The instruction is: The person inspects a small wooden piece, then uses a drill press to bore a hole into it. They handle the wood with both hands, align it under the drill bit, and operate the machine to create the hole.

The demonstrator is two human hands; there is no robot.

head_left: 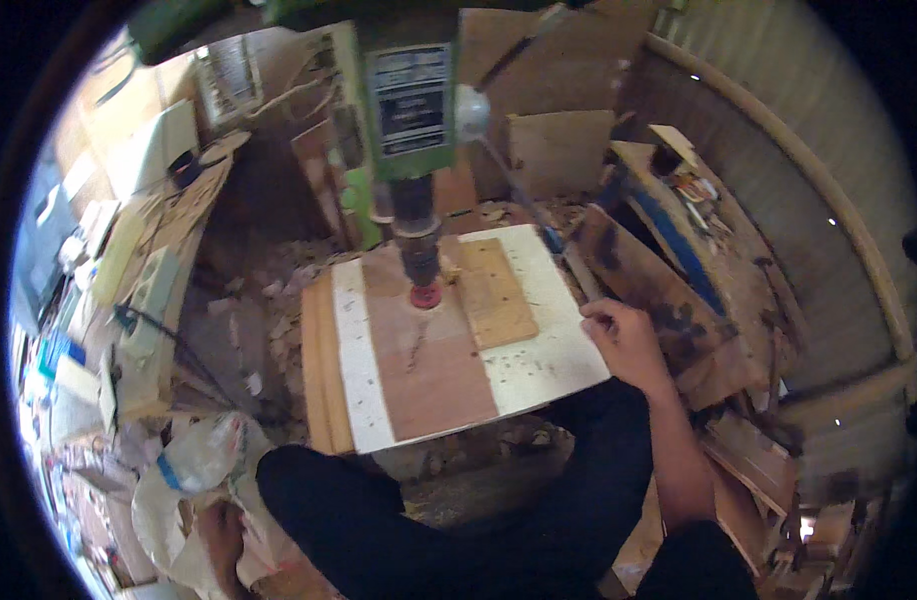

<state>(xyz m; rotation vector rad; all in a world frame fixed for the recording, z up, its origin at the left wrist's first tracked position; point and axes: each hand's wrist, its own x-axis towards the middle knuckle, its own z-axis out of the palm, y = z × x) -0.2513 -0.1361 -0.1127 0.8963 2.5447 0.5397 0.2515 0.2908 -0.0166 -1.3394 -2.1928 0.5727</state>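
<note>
A green drill press [407, 110] stands in front of me. Its dark spindle carries a red-rimmed hole saw [426, 296], low over a brown wood panel [434, 375]. That panel lies on a white board [574, 345], beside a lighter wood block [499, 300]. My right hand [624, 338] is closed near the board's right edge, its curled fingers at the lower end of the press's slanting feed lever [579, 272]. Down at the lower left, my left hand [221, 535] reaches into a pale plastic sack [164, 520]; its fingers are mostly hidden there.
A cluttered bench [159, 300] runs along the left. To the right, stained planks [649, 290] lean by another littered bench [729, 220]. Wood offcuts [754, 460] lie at the lower right. My knees [329, 490] sit close under the board's front edge.
</note>
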